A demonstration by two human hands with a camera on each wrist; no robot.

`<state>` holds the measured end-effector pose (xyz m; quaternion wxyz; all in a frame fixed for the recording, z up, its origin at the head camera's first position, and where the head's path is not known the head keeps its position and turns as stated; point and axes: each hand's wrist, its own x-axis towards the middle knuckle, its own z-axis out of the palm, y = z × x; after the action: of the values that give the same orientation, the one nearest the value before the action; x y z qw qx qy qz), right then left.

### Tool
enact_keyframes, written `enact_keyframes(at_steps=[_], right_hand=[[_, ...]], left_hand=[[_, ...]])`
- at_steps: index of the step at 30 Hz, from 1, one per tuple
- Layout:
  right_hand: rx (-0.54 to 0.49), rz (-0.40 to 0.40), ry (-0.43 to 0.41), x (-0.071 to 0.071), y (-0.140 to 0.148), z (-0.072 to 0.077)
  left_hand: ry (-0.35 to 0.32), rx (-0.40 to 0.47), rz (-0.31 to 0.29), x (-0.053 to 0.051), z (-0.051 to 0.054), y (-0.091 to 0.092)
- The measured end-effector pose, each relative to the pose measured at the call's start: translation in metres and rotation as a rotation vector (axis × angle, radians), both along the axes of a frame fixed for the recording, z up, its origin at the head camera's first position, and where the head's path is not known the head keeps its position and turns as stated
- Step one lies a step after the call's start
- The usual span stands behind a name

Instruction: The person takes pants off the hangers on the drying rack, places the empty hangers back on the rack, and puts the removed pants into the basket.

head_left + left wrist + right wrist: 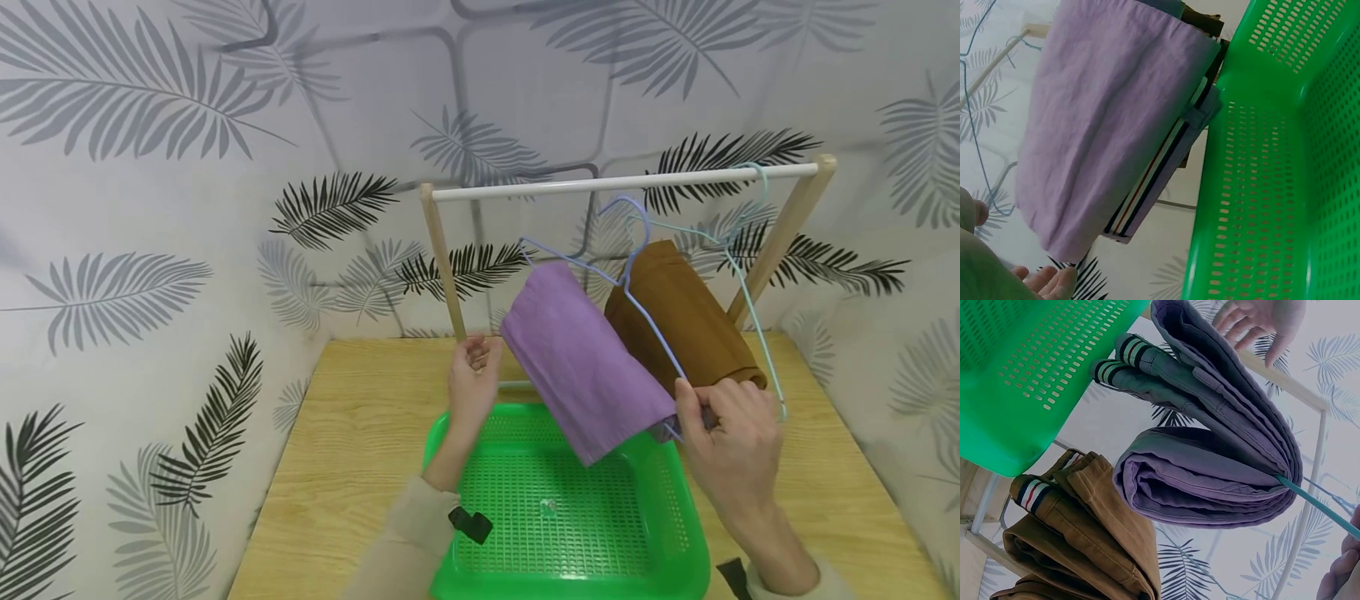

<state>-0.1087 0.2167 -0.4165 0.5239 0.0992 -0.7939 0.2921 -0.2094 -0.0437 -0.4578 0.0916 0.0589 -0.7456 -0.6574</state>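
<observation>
My right hand [735, 450] grips the lower right corner of a blue wire hanger [654, 325]. Folded purple trousers [585, 367] drape over its bar, with striped cuffs visible from the left wrist. The hanger tilts down to the right, and its hook appears below the rod, apart from it. Near the rack's left post is my left hand [474, 379], holding nothing; its fingers look relaxed in the right wrist view. Behind the purple pair, folded brown trousers [686, 317] hang on a mint green hanger [759, 333], hooked over the rod's right end.
A clothes rack with a white rod [525, 190] and wooden posts stands at the back of the wooden table [337, 450]. Below the purple trousers sits a green perforated basket [690, 533]. Leaf-patterned walls [150, 308] enclose the table.
</observation>
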Motion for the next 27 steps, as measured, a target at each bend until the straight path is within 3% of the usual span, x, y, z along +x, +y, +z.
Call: enact_keyframes(at_steps=[8, 18, 27], right_hand=[[-0.021, 0.01, 0.001, 0.001, -0.003, -0.002], [-0.026, 0.016, -0.014, 0.003, -0.004, -0.003], [-0.043, 0.03, 0.011, 0.002, -0.007, -0.004]], left_hand=[[-0.122, 0.129, -0.006, -0.003, -0.018, 0.01], [-0.169, 0.307, -0.028, -0.006, -0.032, 0.026], [-0.225, 0.42, -0.085, -0.006, -0.037, 0.038]])
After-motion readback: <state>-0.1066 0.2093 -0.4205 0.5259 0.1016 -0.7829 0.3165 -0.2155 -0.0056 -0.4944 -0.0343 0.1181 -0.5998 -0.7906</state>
